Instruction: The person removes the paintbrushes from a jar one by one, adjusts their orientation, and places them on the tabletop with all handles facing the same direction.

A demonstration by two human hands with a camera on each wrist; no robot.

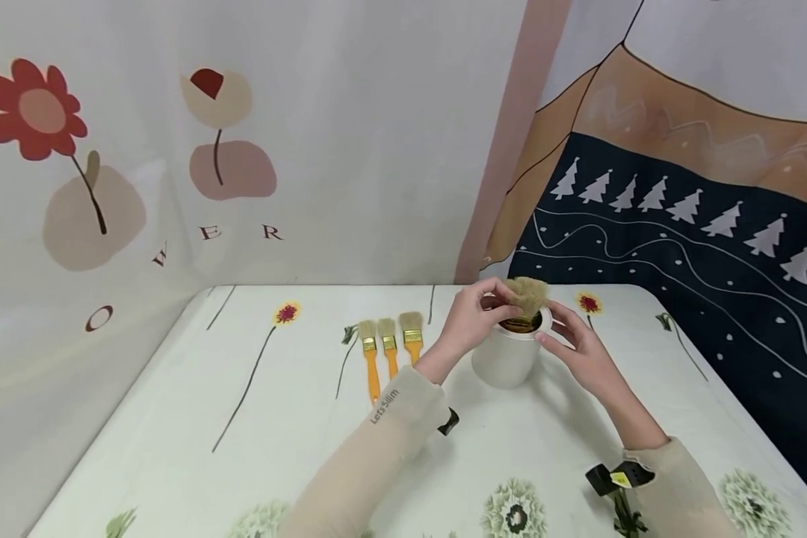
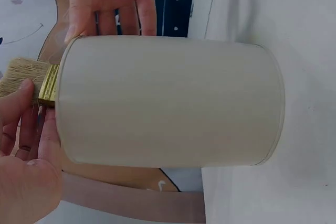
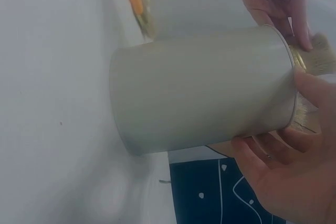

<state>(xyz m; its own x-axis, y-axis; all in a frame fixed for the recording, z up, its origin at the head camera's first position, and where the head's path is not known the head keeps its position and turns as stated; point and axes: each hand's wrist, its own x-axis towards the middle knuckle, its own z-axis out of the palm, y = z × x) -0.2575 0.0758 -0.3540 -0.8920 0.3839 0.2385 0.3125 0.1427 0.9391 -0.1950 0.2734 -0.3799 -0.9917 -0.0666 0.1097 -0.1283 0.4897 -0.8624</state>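
A pale grey-beige cylindrical container (image 1: 504,365) stands upright on the table. From its mouth sticks a paintbrush (image 2: 48,82), bristles up, its gold ferrule at the rim and its handle hidden inside. My left hand (image 1: 474,314) pinches the bristles of this paintbrush between thumb and fingers. At the other side, my right hand (image 1: 581,351) grips the container's rim, thumb in front and fingers behind. Another patch of bristles (image 3: 301,109) shows past the rim in the right wrist view.
Three paintbrushes (image 1: 412,338) with orange handles lie side by side left of the container, partly behind my left forearm. The table (image 1: 175,418) wears a white flower-print cloth. Printed fabric hangs behind it (image 1: 376,149) and on the right (image 1: 686,246).
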